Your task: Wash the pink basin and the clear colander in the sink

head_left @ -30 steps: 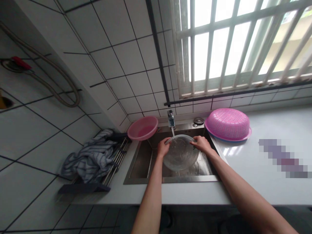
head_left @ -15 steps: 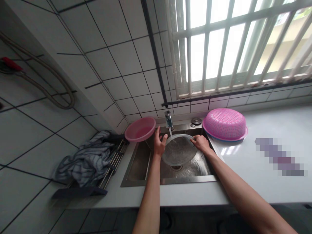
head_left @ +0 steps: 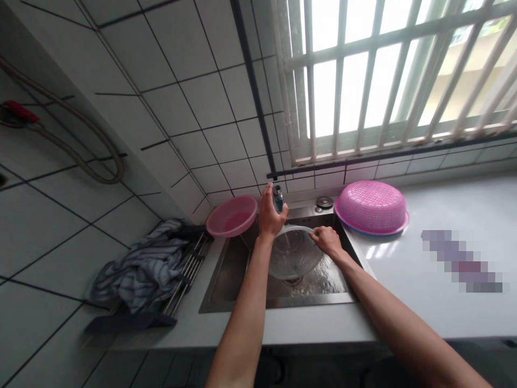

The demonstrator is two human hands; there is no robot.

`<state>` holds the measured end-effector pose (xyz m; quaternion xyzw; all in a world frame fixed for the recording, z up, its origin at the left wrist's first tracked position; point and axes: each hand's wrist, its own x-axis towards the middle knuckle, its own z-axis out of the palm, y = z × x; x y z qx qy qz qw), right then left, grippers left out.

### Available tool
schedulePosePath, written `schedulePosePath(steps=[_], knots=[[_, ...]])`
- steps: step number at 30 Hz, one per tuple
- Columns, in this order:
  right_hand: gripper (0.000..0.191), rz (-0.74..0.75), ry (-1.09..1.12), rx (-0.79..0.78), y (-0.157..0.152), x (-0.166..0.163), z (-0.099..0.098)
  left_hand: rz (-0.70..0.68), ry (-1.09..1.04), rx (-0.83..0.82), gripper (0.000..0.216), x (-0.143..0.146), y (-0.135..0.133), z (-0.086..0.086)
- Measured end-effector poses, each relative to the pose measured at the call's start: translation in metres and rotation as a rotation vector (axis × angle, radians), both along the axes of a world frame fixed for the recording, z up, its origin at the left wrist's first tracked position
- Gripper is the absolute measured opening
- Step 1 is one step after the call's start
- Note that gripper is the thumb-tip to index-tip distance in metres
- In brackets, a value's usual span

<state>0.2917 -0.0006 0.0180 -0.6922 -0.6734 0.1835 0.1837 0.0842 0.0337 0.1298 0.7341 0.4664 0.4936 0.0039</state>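
Note:
Over the steel sink [head_left: 278,303], a pale see-through colander [head_left: 301,261] is tilted toward me. My right hand [head_left: 328,240] is closed on its right rim. My left hand [head_left: 271,214] is at the faucet [head_left: 278,198], with fingers up along its left side and thumb apart on the right; whether it touches the metal I cannot tell. Water falls into the colander and splashes on the sink bottom. My left hand partly hides the spout and the colander's left rim.
A pink basin [head_left: 232,215] stands at the sink's back left corner. An upturned pink basket [head_left: 371,207] lies on the counter to the right. Striped cloth [head_left: 141,269] hangs over a rack [head_left: 188,275] on the left. A drain plug [head_left: 324,202] sits behind the sink.
My left hand has moved up from beside the colander's left rim to the faucet. My right hand keeps hold of the colander, which has shifted slightly. Water still runs.

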Motion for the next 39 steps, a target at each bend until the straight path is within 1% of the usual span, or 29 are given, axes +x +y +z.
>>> schedulePosePath(steps=[3,6,8,11,12,14,15,16,17,19,21,22,23,24,27,28,30,32,34,37,38,39], knots=[[0.043,-0.01,0.036,-0.004,0.002,0.001,-0.001,0.01,0.059,-0.117,0.078,0.001,0.003,0.004],[0.044,-0.032,0.051,-0.011,0.004,0.002,-0.004,0.037,0.063,-0.124,0.063,0.001,0.0,0.002],[0.044,-0.035,0.064,-0.01,0.005,0.004,-0.007,0.026,0.045,-0.111,0.06,0.0,-0.006,-0.002],[0.041,-0.015,0.088,-0.032,0.008,0.007,-0.012,0.006,-0.034,-0.098,0.064,-0.005,-0.02,-0.016],[0.041,-0.01,0.093,-0.04,0.009,0.008,-0.013,0.018,-0.079,-0.096,0.062,-0.008,-0.025,-0.023],[0.04,-0.012,0.099,-0.045,0.011,0.01,-0.015,0.089,-0.194,-0.102,0.055,-0.016,-0.035,-0.041],[0.04,-0.011,0.103,-0.042,0.011,0.01,-0.015,0.104,-0.23,-0.128,0.051,-0.022,-0.039,-0.051],[0.04,-0.008,0.109,-0.039,0.012,0.011,-0.016,0.086,-0.233,-0.176,0.048,-0.027,-0.042,-0.06],[0.04,-0.002,0.117,-0.037,0.012,0.011,-0.016,0.042,-0.215,-0.244,0.051,-0.033,-0.044,-0.07],[0.038,0.01,0.133,-0.04,0.012,0.01,-0.017,-0.088,-0.186,-0.438,0.07,-0.043,-0.046,-0.086],[0.037,0.0,0.145,-0.034,0.013,0.011,-0.019,-0.24,-0.169,-0.68,0.089,-0.049,-0.046,-0.098],[0.036,-0.013,0.153,-0.025,0.013,0.011,-0.02,-0.317,-0.163,-0.794,0.093,-0.05,-0.045,-0.102],[0.036,-0.027,0.167,-0.015,0.015,0.012,-0.021,-0.369,-0.163,-0.874,0.097,-0.05,-0.044,-0.106],[0.035,-0.037,0.194,-0.004,0.016,0.014,-0.023,-0.389,-0.166,-0.92,0.102,-0.05,-0.044,-0.11],[0.032,-0.002,0.35,0.009,0.022,0.018,-0.03,-0.361,-0.225,-0.998,0.108,-0.047,-0.042,-0.119],[0.036,0.025,0.414,0.007,0.023,0.019,-0.033,-0.342,-0.251,-1.02,0.108,-0.047,-0.042,-0.122],[0.05,0.074,0.532,0.01,0.026,0.019,-0.038,-0.301,-0.3,-1.049,0.107,-0.049,-0.041,-0.127],[0.058,0.112,0.633,0.011,0.026,0.016,-0.043,-0.248,-0.333,-1.034,0.106,-0.053,-0.04,-0.129],[0.051,0.137,0.713,0.018,0.026,0.011,-0.046,-0.194,-0.355,-1.001,0.103,-0.057,-0.04,-0.129],[0.029,0.118,0.733,0.047,0.024,0.003,-0.044,-0.142,-0.398,-0.969,0.102,-0.059,-0.041,-0.126],[0.027,0.104,0.724,0.056,0.023,0.002,-0.043,-0.134,-0.422,-0.97,0.103,-0.059,-0.042,-0.124],[0.032,0.092,0.717,0.058,0.022,0.0,-0.04,-0.131,-0.447,-0.976,0.104,-0.058,-0.043,-0.122]])
